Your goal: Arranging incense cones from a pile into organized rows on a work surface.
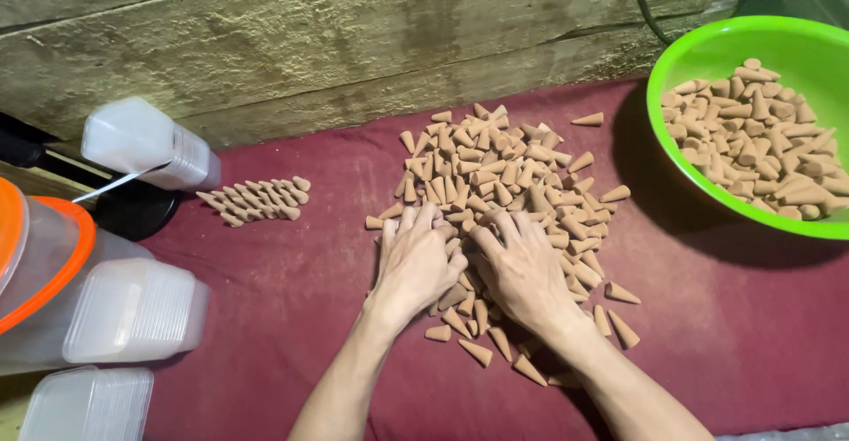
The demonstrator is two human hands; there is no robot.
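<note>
Right now you are pressing both hands down into the loose heap of small tan clay-coloured cones (pixel 504 184) that is lying spread across the dark red cloth (pixel 292 317) in front of you. Your left hand (pixel 414 260) is lying palm down on the near left part of the heap, its fingers stretched forward and slightly spread over the cones, not curled round any single one. Your right hand (pixel 523 268) is lying just beside it, also palm down, its fingers fanned out and bent a little over the cones under them; whether it is pinching anything beneath the palm you cannot tell from this view. The two hands are nearly touching at the thumbs, and stray cones are lying around both wrists on the near side of the heap. Off to your left, well apart from the heap, a small tidy row of the same tan cones (pixel 256 200) is lying on its side on the cloth, near a translucent white plastic container (pixel 150 145). Nearer to you on that side, a stack of clear plastic tubs with an orange rim (pixel 71 291) is standing at the cloth's edge. At your far right, a bright green round plastic bowl (pixel 707 52) is sitting on the cloth, holding more of the same cones.
</note>
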